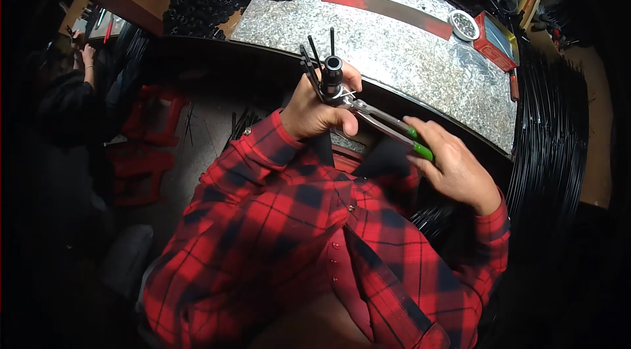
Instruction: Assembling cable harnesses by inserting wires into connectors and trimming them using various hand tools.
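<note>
My left hand (315,111) grasps the black fitting (332,75), my right hand (453,168) the green-handled pliers (386,117); plier work appears underway, calling for steady alignment.

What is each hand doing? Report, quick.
Left hand: closed, holding a black cylindrical part with thin black rods.
Right hand: closed on the green-tipped pliers.

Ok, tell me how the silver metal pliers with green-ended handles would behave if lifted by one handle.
The pliers would probably feel stiff and fairly heavy, given their silvery metal. The handles stand apart but converge at one end, so the loose one might swing.
</note>
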A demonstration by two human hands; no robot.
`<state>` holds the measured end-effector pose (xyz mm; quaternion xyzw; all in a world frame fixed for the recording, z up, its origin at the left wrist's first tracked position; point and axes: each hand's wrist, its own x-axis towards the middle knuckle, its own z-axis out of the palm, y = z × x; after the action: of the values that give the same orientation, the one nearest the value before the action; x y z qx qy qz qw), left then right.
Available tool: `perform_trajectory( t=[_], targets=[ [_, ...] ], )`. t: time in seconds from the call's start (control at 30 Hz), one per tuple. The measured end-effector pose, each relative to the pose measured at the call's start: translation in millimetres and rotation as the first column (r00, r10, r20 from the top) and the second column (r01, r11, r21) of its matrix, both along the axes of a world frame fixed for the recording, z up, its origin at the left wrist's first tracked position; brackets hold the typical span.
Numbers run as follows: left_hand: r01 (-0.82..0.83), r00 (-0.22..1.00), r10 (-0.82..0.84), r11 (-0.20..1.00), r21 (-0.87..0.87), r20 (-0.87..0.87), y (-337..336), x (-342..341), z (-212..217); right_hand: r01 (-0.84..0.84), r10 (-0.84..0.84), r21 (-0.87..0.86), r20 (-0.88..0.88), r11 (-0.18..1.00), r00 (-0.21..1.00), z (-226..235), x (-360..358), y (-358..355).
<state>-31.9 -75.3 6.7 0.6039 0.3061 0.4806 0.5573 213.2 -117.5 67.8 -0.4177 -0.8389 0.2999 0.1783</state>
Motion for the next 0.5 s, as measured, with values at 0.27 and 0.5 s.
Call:
perform_trajectory(
  t=[0.27,0.5],
  targets=[
    [-0.099,0.982,0.105,0.994,-0.044,0.159,-5,9,-7,0.041,-0.050,-0.431,-0.010,0.902,0.999,-6,-13,0],
    [-0.023,0.981,0.039,0.996,-0.086,0.190,-8,1,-4,0.025,-0.038,-0.506,-0.015,0.862,0.999,-4,-15,-2]
  ],
)
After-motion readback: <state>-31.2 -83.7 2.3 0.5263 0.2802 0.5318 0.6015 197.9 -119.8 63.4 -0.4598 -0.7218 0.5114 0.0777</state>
